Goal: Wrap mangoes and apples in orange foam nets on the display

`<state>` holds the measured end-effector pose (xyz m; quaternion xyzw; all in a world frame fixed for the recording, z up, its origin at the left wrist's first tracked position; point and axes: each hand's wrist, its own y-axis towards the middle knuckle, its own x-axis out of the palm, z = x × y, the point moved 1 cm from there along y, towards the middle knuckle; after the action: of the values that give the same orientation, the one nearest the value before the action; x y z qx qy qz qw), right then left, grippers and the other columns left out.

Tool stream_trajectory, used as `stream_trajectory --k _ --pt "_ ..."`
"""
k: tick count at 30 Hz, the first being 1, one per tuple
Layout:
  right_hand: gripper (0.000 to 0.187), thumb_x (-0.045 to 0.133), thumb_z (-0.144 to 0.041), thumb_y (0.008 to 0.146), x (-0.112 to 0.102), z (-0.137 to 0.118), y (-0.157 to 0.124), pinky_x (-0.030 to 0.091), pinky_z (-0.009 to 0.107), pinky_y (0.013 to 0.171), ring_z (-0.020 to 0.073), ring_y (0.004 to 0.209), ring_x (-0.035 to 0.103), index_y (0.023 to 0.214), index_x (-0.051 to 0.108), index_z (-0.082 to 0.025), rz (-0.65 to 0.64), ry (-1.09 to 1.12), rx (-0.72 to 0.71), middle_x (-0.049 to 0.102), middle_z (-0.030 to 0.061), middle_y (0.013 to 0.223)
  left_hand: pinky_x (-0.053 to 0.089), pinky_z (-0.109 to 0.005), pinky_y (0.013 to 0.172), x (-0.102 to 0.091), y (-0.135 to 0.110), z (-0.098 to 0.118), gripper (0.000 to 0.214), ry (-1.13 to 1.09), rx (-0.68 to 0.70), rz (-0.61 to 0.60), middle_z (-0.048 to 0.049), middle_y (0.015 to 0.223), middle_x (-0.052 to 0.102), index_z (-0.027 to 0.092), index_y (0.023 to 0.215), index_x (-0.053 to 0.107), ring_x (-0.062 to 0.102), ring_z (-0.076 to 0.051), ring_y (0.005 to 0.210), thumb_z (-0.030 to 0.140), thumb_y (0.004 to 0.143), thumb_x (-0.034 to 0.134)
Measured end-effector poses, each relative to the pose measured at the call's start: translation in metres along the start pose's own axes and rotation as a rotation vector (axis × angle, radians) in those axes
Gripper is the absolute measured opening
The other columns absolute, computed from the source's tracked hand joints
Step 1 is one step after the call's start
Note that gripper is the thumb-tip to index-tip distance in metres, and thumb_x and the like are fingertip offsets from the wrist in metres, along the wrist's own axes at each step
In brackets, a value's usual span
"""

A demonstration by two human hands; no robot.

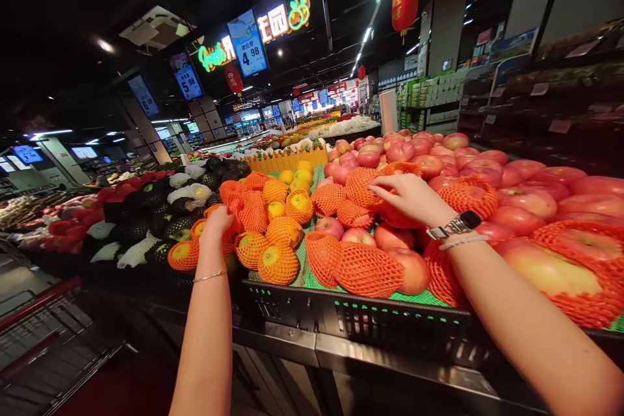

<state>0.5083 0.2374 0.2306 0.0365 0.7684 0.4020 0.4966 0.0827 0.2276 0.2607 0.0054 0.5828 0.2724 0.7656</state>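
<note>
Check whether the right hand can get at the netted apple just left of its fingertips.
Probably yes: the right hand is right beside that netted apple, with nothing visibly between them.

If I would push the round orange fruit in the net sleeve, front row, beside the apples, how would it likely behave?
The orange fruit looks nearly round, so it may roll, though the black crate wall in front would probably limit that. Its net sleeve looks like soft mesh, so it may give slightly and improve grip.

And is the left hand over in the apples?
No, the left hand is by the netted oranges, while the right hand is at the apples.
</note>
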Motion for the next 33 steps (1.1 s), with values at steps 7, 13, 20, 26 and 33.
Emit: stream_trajectory --k 7,13,20,26,33 --pt "0.033 0.044 -0.03 0.094 -0.007 -0.003 0.001 0.051 0.044 0.09 0.0288 0.099 0.069 0.108 0.07 -0.016 0.179 0.132 0.032 0.073 0.0119 0.109 0.045 -0.044 0.103 -0.035 -0.026 0.076 0.048 -0.374 0.214 0.395 -0.0148 0.131 0.062 0.016 0.138 0.049 0.059 -0.031 0.121 0.033 0.095 0.035" --pt "0.053 0.034 -0.04 0.1 -0.018 -0.005 -0.001 0.048 0.04 0.103 0.0219 0.129 0.052 0.15 0.032 -0.025 0.549 0.334 0.008 0.048 0.0093 0.147 0.048 -0.037 0.103 0.001 -0.086 0.209 0.048 -1.185 0.701 -0.137 -0.0075 0.131 0.064 0.02 0.139 0.048 0.058 -0.022 0.124 0.032 0.097 0.03" --pt "0.044 0.054 -0.052 0.091 -0.031 -0.003 -0.001 0.047 0.046 0.099 0.0273 0.11 0.06 0.121 0.062 -0.021 0.563 0.281 0.018 0.068 0.0115 0.117 0.038 -0.044 0.115 0.047 -0.095 0.241 0.046 -1.268 0.846 -0.511 -0.0079 0.146 0.052 0.021 0.137 0.054 0.043 -0.025 0.139 0.033 0.093 0.047" --pt "0.031 0.063 -0.046 0.082 -0.015 0.001 0.009 0.054 0.038 0.085 0.0197 0.087 0.065 0.094 0.065 -0.017 0.301 0.766 0.105 0.071 0.008 0.098 0.035 -0.045 0.116 0.049 -0.084 0.225 0.061 -1.209 0.88 -0.361 -0.0072 0.152 0.046 0.027 0.145 0.044 0.044 -0.026 0.138 0.035 0.087 0.06" --pt "0.034 0.075 -0.047 0.068 -0.016 0.014 0.01 0.051 0.041 0.089 0.0214 0.087 0.063 0.079 0.065 -0.016 0.26 0.792 0.172 0.069 0.0065 0.088 0.039 -0.045 0.111 0.065 -0.076 0.231 0.062 -1.249 0.853 -0.525 -0.0132 0.138 0.059 0.017 0.127 0.059 0.054 -0.029 0.128 0.044 0.074 0.074"
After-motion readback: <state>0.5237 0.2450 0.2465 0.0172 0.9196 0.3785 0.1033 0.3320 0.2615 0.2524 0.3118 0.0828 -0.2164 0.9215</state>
